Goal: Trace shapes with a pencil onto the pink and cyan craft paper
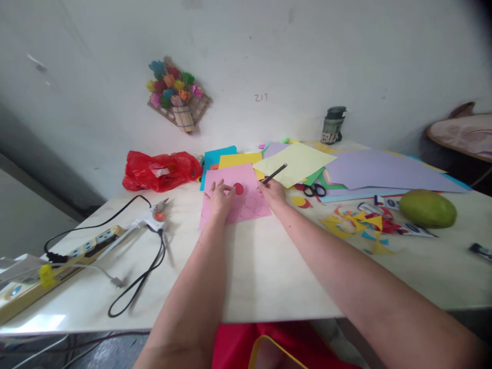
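A pink paper sheet [246,179] with several drawn circles lies on the white table [261,266]. A small red paper disc [239,188] rests on it. My left hand [220,197] lies on the pink sheet with its fingertips against the red disc. My right hand [272,189] rests at the sheet's right edge, closed around a dark pencil [275,173] that points up and to the right.
Coloured sheets [346,169] are piled behind, with black scissors [315,190], paper scraps [361,223] and a green mango [428,208] at right. A red plastic bag [161,170], a power strip [57,266] with black cables and a glue gun [154,218] are at left. A jar [333,124] stands by the wall.
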`<state>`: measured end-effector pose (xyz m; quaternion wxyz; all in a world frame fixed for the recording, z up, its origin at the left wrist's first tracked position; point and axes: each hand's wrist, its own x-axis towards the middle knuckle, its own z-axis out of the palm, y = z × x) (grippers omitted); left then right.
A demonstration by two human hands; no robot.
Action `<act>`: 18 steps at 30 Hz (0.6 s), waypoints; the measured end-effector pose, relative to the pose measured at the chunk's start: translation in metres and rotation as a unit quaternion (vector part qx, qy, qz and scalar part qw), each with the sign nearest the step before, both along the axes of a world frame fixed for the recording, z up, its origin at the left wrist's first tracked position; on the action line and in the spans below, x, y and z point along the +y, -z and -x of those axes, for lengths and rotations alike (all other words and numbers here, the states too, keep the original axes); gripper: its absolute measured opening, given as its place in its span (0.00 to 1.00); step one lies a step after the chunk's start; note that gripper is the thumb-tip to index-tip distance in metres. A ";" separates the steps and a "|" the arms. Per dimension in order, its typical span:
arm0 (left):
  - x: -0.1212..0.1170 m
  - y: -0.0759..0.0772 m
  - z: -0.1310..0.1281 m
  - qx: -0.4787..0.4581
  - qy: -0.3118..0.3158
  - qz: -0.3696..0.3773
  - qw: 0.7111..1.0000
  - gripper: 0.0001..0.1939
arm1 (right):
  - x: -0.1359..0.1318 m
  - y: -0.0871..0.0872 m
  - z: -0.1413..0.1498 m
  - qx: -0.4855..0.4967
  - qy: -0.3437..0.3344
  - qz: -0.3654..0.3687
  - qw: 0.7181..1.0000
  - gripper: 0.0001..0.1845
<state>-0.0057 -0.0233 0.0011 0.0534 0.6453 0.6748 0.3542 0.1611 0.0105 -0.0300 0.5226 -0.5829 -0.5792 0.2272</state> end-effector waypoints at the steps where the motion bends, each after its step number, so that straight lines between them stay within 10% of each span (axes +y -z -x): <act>1: 0.001 0.001 0.000 -0.021 0.004 -0.002 1.000 0.09 | 0.001 0.001 0.000 0.005 -0.001 -0.001 1.000 0.13; 18: 0.011 -0.006 0.012 -0.513 0.085 -0.091 0.849 0.13 | -0.015 -0.018 -0.011 0.129 -0.030 -0.028 0.991 0.16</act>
